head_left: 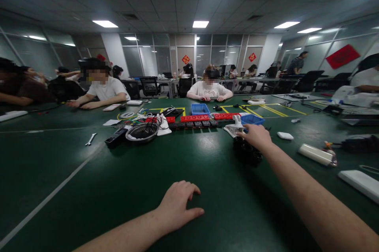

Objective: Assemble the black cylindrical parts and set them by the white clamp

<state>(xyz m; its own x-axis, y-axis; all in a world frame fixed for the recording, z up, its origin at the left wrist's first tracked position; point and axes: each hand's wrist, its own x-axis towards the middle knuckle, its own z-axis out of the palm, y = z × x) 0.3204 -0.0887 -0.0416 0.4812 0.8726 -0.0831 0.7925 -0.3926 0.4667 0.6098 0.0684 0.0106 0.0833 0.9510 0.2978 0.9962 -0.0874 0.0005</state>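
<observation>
The left hand (177, 204) lies flat on the green bench (89, 189), palm down, fingers spread a little and curled at the tips; its grip is apart and holds nothing. Around it the bench surface is bare on all sides, with wide room to the left up to a pale line (50, 198) that runs diagonally over the surface.

The right hand (257, 136) is stretched far forward, and its arm crosses the right part of the bench. It rests on top of a dark object (247, 153), which looks like a bundle or small black device; I cannot tell exactly what it is. The fingers point toward a white tool (235, 127) just beside them. Whether this grip is closed on something or only lies on it, I cannot tell, because the back of the hand hides the fingers.

Behind the white tool stands a small blue tray (252, 119). Further left a row of red blocks (194, 117) and a row of black blocks (194, 124) lie side by side, then a round metal bowl (142, 132). A wrench (90, 139) lies alone at the left. To the right of the hand are a small white case (285, 136) and a white cylinder (315, 154), both well apart from it.
</observation>
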